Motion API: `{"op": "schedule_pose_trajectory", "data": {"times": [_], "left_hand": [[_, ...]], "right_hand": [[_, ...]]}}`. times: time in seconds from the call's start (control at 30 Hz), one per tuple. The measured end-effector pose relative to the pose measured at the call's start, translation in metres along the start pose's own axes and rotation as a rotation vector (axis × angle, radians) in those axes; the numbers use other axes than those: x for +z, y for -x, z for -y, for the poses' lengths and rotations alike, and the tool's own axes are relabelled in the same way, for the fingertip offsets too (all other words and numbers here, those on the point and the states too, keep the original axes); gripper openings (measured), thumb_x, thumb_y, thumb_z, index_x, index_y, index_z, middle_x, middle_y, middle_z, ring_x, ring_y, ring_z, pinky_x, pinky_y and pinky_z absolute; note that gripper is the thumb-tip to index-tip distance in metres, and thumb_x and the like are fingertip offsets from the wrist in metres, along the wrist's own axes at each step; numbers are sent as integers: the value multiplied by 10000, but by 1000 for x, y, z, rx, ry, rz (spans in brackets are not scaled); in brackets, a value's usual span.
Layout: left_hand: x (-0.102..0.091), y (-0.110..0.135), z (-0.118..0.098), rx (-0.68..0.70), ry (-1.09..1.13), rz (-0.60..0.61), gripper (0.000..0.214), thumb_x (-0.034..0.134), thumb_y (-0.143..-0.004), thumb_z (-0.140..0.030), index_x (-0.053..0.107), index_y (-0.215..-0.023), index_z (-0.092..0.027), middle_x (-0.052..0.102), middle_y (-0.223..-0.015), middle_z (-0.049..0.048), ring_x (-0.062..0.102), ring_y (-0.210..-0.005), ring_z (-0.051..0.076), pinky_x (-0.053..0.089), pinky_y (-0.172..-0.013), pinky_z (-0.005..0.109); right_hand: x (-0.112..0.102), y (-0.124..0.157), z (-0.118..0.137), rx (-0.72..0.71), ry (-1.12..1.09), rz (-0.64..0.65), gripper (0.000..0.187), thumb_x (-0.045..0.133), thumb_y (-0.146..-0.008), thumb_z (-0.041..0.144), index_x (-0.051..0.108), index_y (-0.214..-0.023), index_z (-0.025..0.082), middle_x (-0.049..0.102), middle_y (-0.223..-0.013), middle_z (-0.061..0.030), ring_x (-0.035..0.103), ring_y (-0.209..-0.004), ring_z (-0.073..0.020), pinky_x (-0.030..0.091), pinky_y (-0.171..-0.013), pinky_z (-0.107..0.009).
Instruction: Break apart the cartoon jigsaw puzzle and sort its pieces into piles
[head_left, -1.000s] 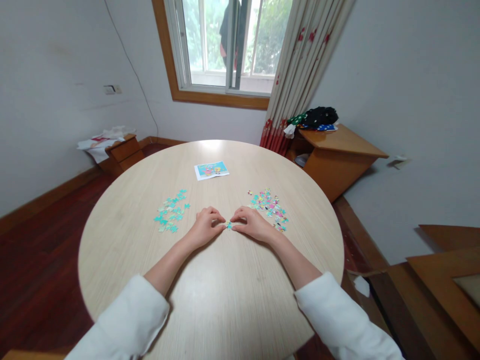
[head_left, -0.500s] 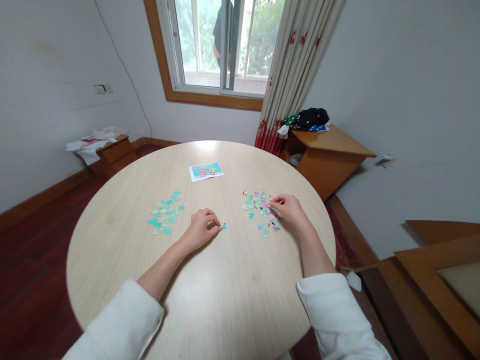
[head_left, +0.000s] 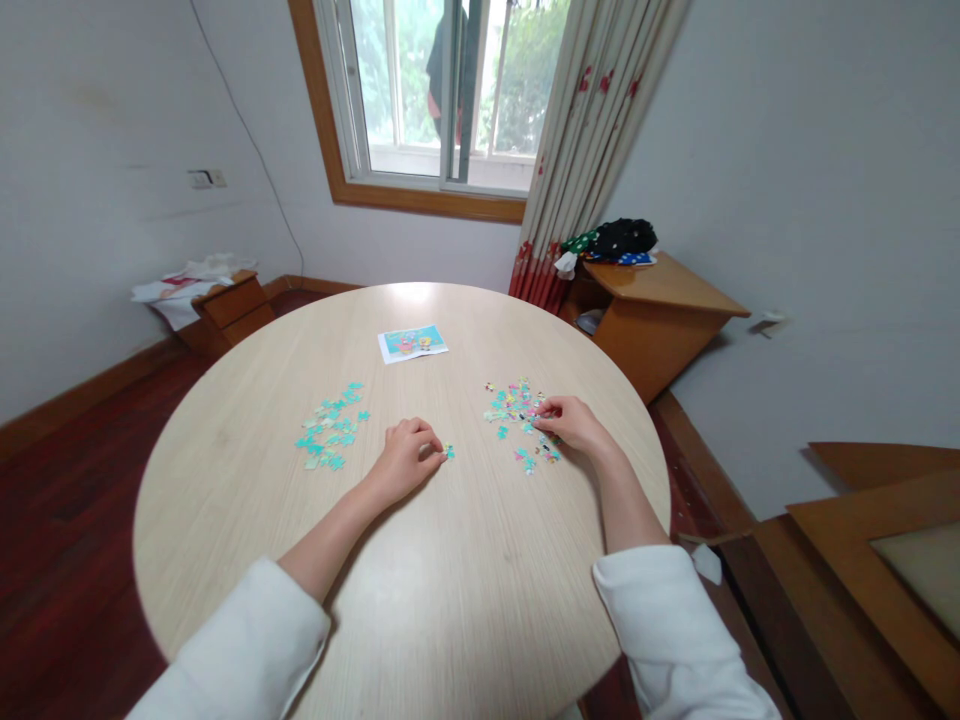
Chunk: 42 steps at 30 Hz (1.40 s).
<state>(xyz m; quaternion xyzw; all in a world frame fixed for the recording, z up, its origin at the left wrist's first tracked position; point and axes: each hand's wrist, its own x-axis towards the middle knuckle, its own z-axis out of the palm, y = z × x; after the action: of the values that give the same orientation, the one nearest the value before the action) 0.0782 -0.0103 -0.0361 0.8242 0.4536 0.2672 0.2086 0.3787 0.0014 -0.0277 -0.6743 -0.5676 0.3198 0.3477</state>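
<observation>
On a round pale wooden table (head_left: 420,590), my left hand (head_left: 406,458) rests with curled fingers pinching a small joined cluster of teal puzzle pieces (head_left: 448,451) against the tabletop. My right hand (head_left: 574,423) lies over the right-hand pile of multicoloured puzzle pieces (head_left: 517,410), fingertips pinched on one piece in the pile. A separate pile of teal puzzle pieces (head_left: 331,432) lies to the left of my left hand. The printed reference picture (head_left: 412,342) lies flat farther back, toward the window.
A wooden cabinet (head_left: 656,315) with dark clothes on top stands behind the table at the right, beside a curtain (head_left: 592,130). A low wooden stand (head_left: 229,305) with papers is at the left wall. Wooden furniture (head_left: 885,560) sits at the right.
My right hand left the small cluster at the table's middle and moved right to the multicoloured pile, then shifted slightly within it. My left hand stayed on the cluster.
</observation>
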Motion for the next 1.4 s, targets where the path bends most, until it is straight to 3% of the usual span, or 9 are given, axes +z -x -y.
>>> {"op": "schedule_pose_trajectory", "data": {"times": [0.17, 0.37, 0.5, 0.7, 0.87, 1.13, 1.4], "left_hand": [[0, -1, 3, 1, -14, -13, 71, 634, -777, -251, 665, -736, -202, 610, -904, 43, 551, -911, 217, 363, -860, 406], [-1, -1, 7, -3, -29, -14, 75, 625, -775, -262, 665, -748, -204, 620, -913, 44, 556, -917, 215, 371, -868, 409], [-2, -2, 8, -6, -29, -30, 70, 623, -772, -256, 668, -745, -209, 619, -906, 43, 561, -908, 216, 376, -865, 412], [-4, -2, 8, -11, -19, -33, 64, 625, -772, -238, 667, -736, -204, 616, -899, 45, 570, -913, 220, 382, -857, 400], [-5, -1, 6, -19, -13, -33, 67, 619, -779, -225, 663, -734, -203, 610, -892, 39, 570, -906, 219, 377, -864, 406], [-4, -2, 8, -21, -15, -28, 74, 610, -788, -209, 667, -744, -190, 612, -900, 46, 570, -919, 219, 385, -856, 395], [-3, -1, 10, -12, 2, -42, 80, 597, -788, -199, 669, -754, -188, 608, -897, 48, 568, -908, 214, 393, -856, 396]], "right_hand": [[1, 0, 2, -17, -110, -18, 131, 678, -609, 262, 626, -645, 148, 610, -560, -8, 520, -508, -112, 378, -490, -228], [-1, -7, 2, 4, -255, -314, 239, 673, -649, 374, 613, -739, 161, 655, -661, -53, 610, -611, -156, 461, -558, -252], [-5, -13, -4, -36, -206, -480, 219, 637, -690, 349, 646, -774, 147, 668, -731, -70, 611, -664, -156, 476, -631, -267], [-8, -11, -5, 0, 37, -443, 173, 584, -730, 230, 699, -811, 130, 705, -788, -87, 631, -734, -179, 462, -704, -281], [-9, -10, -8, 92, 261, -391, 174, 562, -761, 213, 722, -785, 147, 722, -817, -94, 641, -780, -194, 439, -714, -277], [-9, -14, -16, 149, 445, -365, 212, 532, -778, 215, 731, -840, 174, 722, -862, -74, 634, -804, -196, 419, -708, -278], [3, -18, -11, 28, 594, -476, 320, 513, -842, 374, 729, -987, 187, 667, -1058, -117, 560, -983, -257, 369, -844, -376]]}}
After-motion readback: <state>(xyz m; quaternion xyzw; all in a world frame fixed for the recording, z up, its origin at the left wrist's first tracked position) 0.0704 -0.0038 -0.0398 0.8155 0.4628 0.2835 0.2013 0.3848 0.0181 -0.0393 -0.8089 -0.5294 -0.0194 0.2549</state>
